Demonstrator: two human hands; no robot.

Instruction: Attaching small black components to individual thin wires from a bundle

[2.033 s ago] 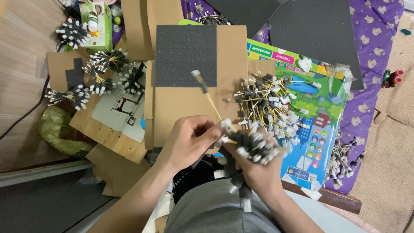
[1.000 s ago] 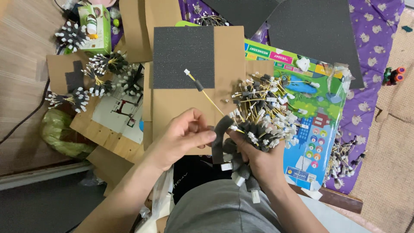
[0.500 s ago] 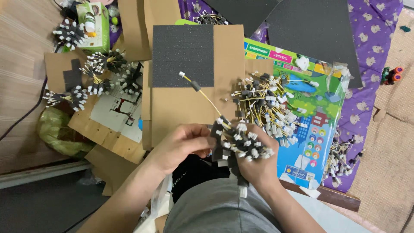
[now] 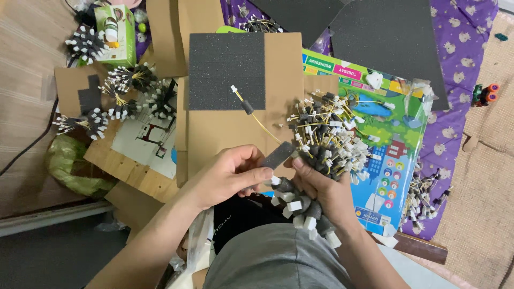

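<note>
My left hand (image 4: 227,176) pinches a small grey foam strip (image 4: 277,155) between thumb and fingers. My right hand (image 4: 321,190) grips a bundle of foam-wrapped wires with white connectors (image 4: 300,206), which hangs down over my lap. The two hands touch at the strip. A single yellow wire (image 4: 247,107) with a white plug and a dark foam sleeve runs from the hands up and to the left over the cardboard (image 4: 284,69). Just beyond my right hand lies a loose pile of yellow wires (image 4: 326,134).
A grey foam square (image 4: 227,69) lies on the cardboard. Finished bundles (image 4: 128,91) sit at the left by a green box (image 4: 115,27) and a green bag (image 4: 69,163). A colourful poster (image 4: 385,128), dark foam sheets (image 4: 391,37), purple cloth (image 4: 471,43) and another bundle (image 4: 423,198) lie to the right.
The bundle in my right hand has dropped lower towards my lap. The yellow wire's free end has swung left. A foam strip now shows between my left fingers.
</note>
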